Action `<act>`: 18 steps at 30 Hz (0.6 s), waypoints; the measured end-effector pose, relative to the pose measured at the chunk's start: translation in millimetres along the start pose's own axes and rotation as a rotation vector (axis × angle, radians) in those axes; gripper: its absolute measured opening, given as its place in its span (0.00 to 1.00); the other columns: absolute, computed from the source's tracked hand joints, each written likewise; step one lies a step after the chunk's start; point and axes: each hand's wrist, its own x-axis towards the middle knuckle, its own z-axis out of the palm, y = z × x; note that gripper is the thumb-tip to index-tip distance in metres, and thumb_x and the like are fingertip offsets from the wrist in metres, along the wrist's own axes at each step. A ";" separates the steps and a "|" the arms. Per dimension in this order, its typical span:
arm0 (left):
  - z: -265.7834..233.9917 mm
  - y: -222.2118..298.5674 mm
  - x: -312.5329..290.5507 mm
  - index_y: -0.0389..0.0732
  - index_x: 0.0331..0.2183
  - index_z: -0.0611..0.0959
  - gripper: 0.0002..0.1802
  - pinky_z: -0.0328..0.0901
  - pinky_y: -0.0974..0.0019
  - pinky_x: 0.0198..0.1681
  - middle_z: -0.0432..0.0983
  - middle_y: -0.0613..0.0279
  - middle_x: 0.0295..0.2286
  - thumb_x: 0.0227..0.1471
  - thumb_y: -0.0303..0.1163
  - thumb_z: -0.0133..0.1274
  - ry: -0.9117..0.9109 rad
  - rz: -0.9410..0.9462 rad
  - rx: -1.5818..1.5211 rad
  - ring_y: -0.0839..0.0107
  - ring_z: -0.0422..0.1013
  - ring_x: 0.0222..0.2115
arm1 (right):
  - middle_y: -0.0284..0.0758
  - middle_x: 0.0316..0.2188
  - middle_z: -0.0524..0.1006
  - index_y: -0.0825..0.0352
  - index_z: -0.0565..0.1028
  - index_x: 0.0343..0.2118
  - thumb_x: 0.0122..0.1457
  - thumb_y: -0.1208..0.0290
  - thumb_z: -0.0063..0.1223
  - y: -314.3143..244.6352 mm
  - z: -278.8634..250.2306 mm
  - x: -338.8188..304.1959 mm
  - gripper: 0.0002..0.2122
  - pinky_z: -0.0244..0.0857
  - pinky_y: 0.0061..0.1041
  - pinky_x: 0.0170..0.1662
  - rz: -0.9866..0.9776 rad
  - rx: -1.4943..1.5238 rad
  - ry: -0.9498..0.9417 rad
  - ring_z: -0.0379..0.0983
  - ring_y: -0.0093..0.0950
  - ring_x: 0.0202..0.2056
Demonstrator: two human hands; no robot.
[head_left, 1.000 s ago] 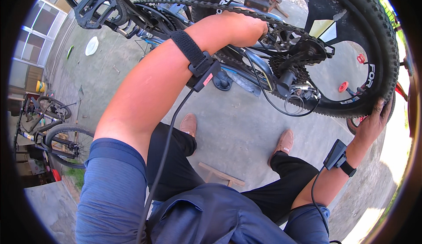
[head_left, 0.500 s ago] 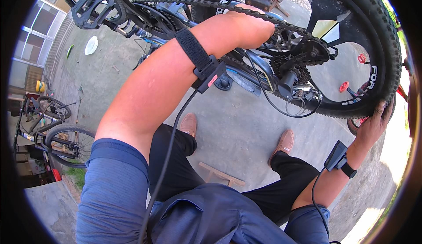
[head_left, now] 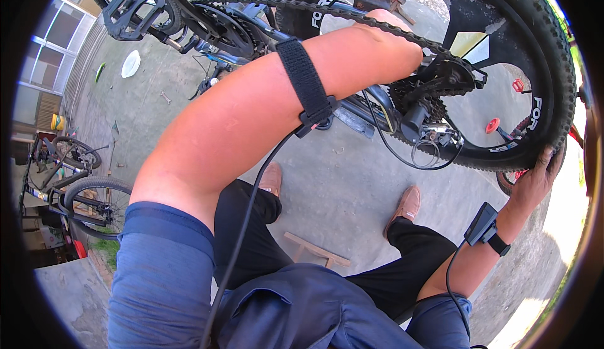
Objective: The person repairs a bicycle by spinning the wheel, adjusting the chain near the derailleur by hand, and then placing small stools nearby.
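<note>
A bicycle lies across the upper part of the head view, its wide rear wheel (head_left: 469,6) with black mag-style spokes close in front of me. My left hand (head_left: 397,55) reaches in behind the chain (head_left: 352,11), near the rear cassette (head_left: 435,107); the fingers are hidden by the chain and the wrist. On the right, my right hand (head_left: 538,174) grips the knobby tire (head_left: 564,72) at its lower edge, fingers over the tread. The derailleur (head_left: 440,134) and a looped cable sit below the cassette. A black pedal and crank (head_left: 135,11) stick up at the upper left.
Another bicycle (head_left: 94,198) stands at the far left. A small wooden piece (head_left: 318,249) lies on the concrete between my shoes. A white round item (head_left: 131,64) and a small tool (head_left: 165,97) are on the floor. Cords run down from both arm straps.
My left arm has moved to the right and slightly lower, carrying the hand along the chain toward the cassette. The right hand keeps its place on the tire.
</note>
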 end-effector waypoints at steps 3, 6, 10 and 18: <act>9.4 -2.9 3.0 0.40 0.27 0.84 0.08 0.69 0.62 0.30 0.78 0.54 0.25 0.43 0.29 0.52 0.145 0.063 -0.028 0.58 0.76 0.28 | 0.37 0.48 0.70 0.69 0.64 0.56 0.63 0.60 0.45 -0.7 0.8 -0.2 0.22 0.65 0.21 0.48 0.005 0.016 -0.008 0.69 0.23 0.46; 22.3 -15.9 5.4 0.40 0.27 0.83 0.08 0.69 0.61 0.29 0.77 0.54 0.24 0.42 0.30 0.52 0.164 0.103 0.017 0.58 0.75 0.28 | 0.37 0.48 0.70 0.69 0.64 0.56 0.63 0.61 0.45 0.0 0.1 0.0 0.22 0.66 0.21 0.48 0.000 0.052 -0.032 0.69 0.23 0.46; 31.9 -27.2 -1.4 0.37 0.25 0.82 0.06 0.70 0.61 0.32 0.78 0.53 0.27 0.40 0.26 0.53 0.119 -0.004 -0.049 0.57 0.76 0.30 | 0.36 0.49 0.70 0.69 0.63 0.56 0.63 0.62 0.45 1.1 -2.6 0.5 0.21 0.66 0.21 0.48 0.000 0.034 -0.028 0.69 0.23 0.46; 35.9 -43.9 -8.4 0.48 0.45 0.76 0.20 0.67 0.56 0.43 0.76 0.57 0.42 0.48 0.25 0.46 -0.119 -0.125 -0.202 0.57 0.73 0.42 | 0.36 0.48 0.71 0.69 0.63 0.56 0.64 0.62 0.45 0.2 1.2 -0.1 0.22 0.66 0.21 0.47 0.000 0.048 -0.002 0.70 0.23 0.44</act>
